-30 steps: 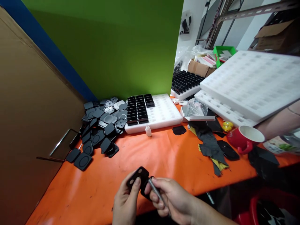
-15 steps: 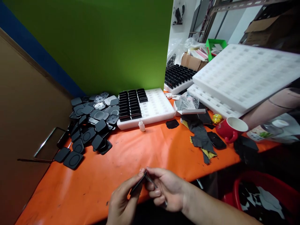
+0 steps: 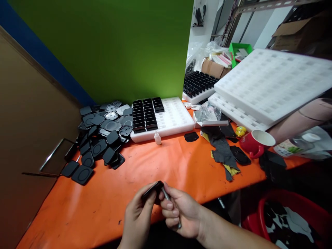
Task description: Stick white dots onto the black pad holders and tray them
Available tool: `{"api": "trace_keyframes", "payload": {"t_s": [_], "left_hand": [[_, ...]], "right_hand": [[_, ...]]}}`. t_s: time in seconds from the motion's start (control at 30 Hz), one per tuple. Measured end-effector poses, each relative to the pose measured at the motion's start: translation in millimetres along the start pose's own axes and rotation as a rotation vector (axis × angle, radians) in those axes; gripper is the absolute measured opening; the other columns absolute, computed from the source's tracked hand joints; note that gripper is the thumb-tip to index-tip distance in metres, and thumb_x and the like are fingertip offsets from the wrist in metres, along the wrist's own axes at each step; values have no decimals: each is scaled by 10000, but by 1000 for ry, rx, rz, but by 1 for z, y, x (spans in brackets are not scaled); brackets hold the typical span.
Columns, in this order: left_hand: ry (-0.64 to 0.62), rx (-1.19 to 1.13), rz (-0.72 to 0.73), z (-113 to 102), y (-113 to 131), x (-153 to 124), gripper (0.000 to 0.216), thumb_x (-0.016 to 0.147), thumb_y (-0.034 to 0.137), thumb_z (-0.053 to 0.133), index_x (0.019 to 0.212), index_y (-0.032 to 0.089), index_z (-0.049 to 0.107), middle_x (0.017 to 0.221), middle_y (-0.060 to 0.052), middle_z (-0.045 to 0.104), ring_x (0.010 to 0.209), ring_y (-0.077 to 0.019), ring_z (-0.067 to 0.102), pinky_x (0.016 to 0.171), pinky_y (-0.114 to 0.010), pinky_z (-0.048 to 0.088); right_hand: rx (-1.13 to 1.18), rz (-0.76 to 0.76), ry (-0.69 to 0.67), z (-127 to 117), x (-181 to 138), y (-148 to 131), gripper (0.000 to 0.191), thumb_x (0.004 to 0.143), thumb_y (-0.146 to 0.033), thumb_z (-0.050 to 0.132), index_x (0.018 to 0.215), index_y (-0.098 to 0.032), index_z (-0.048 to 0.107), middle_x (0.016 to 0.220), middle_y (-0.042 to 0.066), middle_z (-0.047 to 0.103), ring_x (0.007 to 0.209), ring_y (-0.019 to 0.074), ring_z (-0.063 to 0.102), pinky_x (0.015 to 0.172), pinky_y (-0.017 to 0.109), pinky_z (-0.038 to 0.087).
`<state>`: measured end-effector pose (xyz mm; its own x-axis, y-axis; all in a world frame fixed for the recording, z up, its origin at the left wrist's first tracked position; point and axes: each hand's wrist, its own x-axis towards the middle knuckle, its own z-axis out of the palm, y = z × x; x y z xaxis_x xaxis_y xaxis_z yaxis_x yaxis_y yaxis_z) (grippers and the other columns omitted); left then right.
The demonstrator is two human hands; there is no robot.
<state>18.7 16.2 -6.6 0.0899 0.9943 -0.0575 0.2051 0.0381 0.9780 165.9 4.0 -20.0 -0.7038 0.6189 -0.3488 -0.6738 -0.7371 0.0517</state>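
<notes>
Low at the front edge of the table, my left hand (image 3: 138,214) pinches a thin black plate (image 3: 153,188) with rounded corners. Fingers curled, my right hand (image 3: 185,211) grips a slim grey metal rod-shaped tool (image 3: 166,194), whose upper end meets the plate's right edge. The tool's lower end sticks out below my fingers. To the left lies a heap of dark square plates (image 3: 111,125), some with a ring mark. Beside it, a white foam tray (image 3: 176,116) holds rows of upright black pieces (image 3: 139,119).
In front of the tray stands a small white bottle (image 3: 157,138). On the right are a dark cloth (image 3: 223,148), a red mug (image 3: 252,144), a yellow figure (image 3: 240,131) and stacked foam trays (image 3: 269,86). A red basin (image 3: 261,214) sits below the table's edge.
My left hand has tilted the black plate, so its broad face shows more. The right hand stays close by with the tool at the plate's edge. The view has shifted slightly.
</notes>
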Motion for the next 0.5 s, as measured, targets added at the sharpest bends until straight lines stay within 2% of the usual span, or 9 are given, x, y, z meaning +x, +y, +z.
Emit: {"api": "trace_keyframes", "payload": {"t_s": [0.13,0.27,0.37,0.5], "left_hand": [[51,-42,-106,2,2,13,256,753,341,583,941,168,585,878,-43,672,835,-179,621,781,-290,498],[6,54,-71,-3,-11,39,368,792,373,506,1082,147,486,953,-76,631,862,-198,619,730,-317,511],[-34,212,-9,-8,-28,68,401,822,355,445,1172,161,427,1047,-96,600,898,-198,611,741,-332,506],[5,400,76,-10,-47,98,363,798,312,483,1143,203,506,1098,-88,579,1030,-237,541,889,-412,418]], "right_hand": [[-12,-22,32,0,3,2,255,857,-381,420,746,-163,491,454,-84,337,336,20,225,347,139,147],[-177,-56,61,3,-1,-1,314,858,-474,383,836,-188,510,457,-85,352,345,28,218,365,152,143],[-397,-185,130,3,-5,-11,343,848,-504,387,855,-187,517,477,-84,361,350,27,201,368,165,126],[-710,-442,303,-2,-5,-38,335,822,-497,447,825,-168,516,514,-81,368,370,25,191,373,178,108]]}}
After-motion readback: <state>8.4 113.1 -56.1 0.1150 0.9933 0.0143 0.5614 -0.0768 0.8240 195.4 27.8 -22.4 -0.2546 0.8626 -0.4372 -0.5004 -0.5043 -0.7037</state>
